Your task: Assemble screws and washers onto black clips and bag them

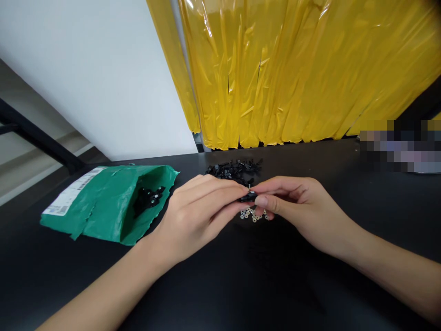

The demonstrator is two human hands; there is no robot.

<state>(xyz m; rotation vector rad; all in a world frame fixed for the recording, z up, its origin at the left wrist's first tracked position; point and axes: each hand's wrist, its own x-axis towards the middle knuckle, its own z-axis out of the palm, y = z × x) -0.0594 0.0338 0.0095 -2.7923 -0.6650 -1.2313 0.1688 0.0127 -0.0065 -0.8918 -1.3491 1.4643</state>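
Observation:
Between my two hands is a small black part [247, 197], its exact kind too small to make out. My left hand [196, 211] is closed, thumb and fingers pinching the part's left side. From the right, my right hand [292, 200] pinches the same part between thumb and index finger. A tiny shiny metal piece [250, 188] stands at its top, by the fingertips. Just beneath the hands lie several small metal washers or screws [255, 216]. Behind the left fingers is a pile of small black parts [236, 170].
An opened green plastic mailer bag [103, 202] with a white label lies at the left, black parts showing in its mouth. The black tabletop [213, 285] meets a white panel [113, 78] and yellow plastic sheeting [292, 73] at the back. A blurred-out patch [403, 147] covers the right.

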